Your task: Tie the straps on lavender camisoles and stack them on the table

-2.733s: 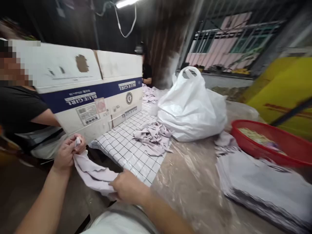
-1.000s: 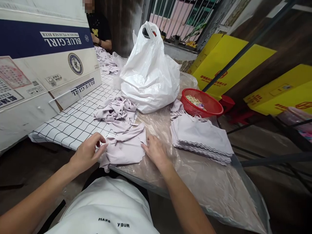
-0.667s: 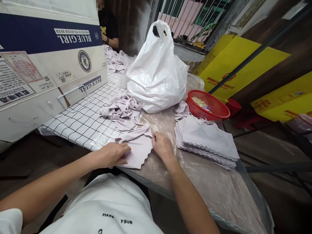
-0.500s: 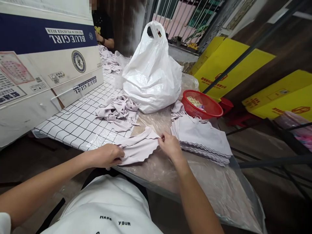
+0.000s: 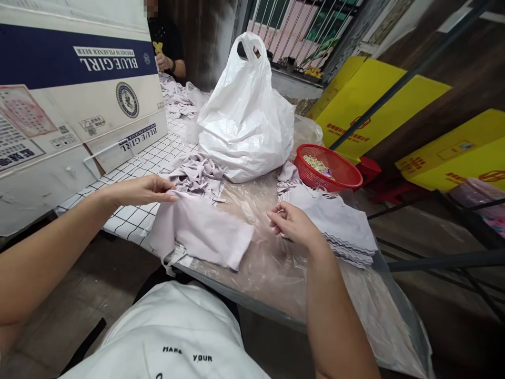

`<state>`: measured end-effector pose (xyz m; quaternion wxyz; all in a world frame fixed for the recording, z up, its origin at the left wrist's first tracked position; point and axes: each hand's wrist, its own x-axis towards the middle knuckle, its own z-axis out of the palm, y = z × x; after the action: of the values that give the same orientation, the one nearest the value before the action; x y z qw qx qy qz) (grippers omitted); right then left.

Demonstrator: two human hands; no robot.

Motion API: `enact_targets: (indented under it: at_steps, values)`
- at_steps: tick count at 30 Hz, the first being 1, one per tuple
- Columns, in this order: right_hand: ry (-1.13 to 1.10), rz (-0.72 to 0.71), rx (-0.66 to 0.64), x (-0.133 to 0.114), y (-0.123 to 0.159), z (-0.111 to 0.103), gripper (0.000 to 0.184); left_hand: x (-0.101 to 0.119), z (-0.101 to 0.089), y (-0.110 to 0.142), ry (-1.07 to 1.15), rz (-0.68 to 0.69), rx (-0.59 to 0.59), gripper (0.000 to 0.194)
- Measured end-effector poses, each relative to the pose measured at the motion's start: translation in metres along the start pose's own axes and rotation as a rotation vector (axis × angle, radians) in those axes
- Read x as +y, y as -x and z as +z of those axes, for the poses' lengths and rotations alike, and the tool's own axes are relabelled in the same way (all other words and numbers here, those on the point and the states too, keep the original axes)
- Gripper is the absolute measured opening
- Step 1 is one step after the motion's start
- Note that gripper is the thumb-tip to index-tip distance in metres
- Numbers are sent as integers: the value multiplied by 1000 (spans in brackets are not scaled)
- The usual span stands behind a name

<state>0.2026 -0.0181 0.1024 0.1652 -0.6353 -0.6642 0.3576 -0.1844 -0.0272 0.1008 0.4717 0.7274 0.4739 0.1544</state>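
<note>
Pinched at one edge by my left hand (image 5: pixel 160 189), a pale lilac-grey fabric piece (image 5: pixel 209 229) hangs and spreads over the front of the table, with a thin strap dangling at its lower left. My right hand (image 5: pixel 290 223) hovers apart from it, fingers loosely curled and a little spread, with nothing seen in them. Just beyond that hand lies a neat stack of similar fabric pieces (image 5: pixel 331 210) with wavy edges. A crumpled heap of the same cloth (image 5: pixel 197 173) lies behind my left hand.
A white plastic bag (image 5: pixel 246 121) stands mid-table beside a red basket (image 5: pixel 327 168) holding small pale items. The beer carton (image 5: pixel 79 105) blocks the left side. Another person (image 5: pixel 168 47) sits at the far end. Yellow boxes (image 5: pixel 382 100) and metal bars are at right.
My left hand has moved up and away, turning the fabric piece over. My right hand has let go of its edge and shifted slightly right.
</note>
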Motion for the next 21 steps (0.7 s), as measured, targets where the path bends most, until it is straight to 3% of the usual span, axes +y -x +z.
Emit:
enact_targets:
  at_steps: [5,9,13,16,21]
  values:
    - [42,-204,-84,17,-19,28,18,-40,4,-13,-19,-145,-20,52]
    - [45,-310,-237,20,-27,58,27,-42,1,-10,-33,-166,-23,52]
    - [117,-302,-295,18,-34,81,16,-40,-6,-11,-104,-188,-42,52]
    - [56,-290,-335,18,-35,79,16,-44,-9,-14,-163,-160,-71,49]
    - [-127,-256,-320,22,-29,37,38,-55,-14,-18,-180,-150,-116,43]
